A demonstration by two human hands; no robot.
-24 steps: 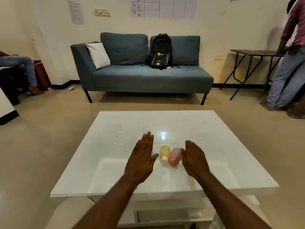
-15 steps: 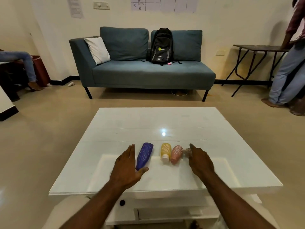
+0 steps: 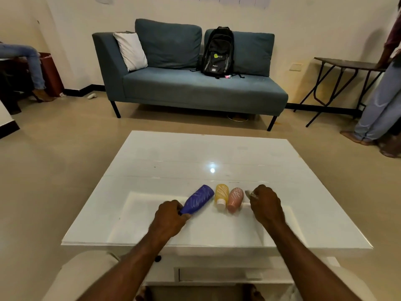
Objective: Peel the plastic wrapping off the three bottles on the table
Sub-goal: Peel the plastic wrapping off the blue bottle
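Three small bottles lie side by side on the white table: a blue bottle on the left, a yellow bottle with a white cap in the middle, and a pink bottle on the right. All three show pale streaks of wrapping. My left hand is closed around the near end of the blue bottle, which still rests on the table. Just right of the pink bottle, my right hand is curled around a small grey object that pokes out past the fingers; what it is stays unclear.
A blue sofa with a black backpack and a white cushion stands beyond the table. At the right a person stands by a folding table. Someone's legs show at the far left.
My left hand went from lying flat beside the blue bottle to gripping its near end. My right hand curled shut around the grey object beside the pink bottle.
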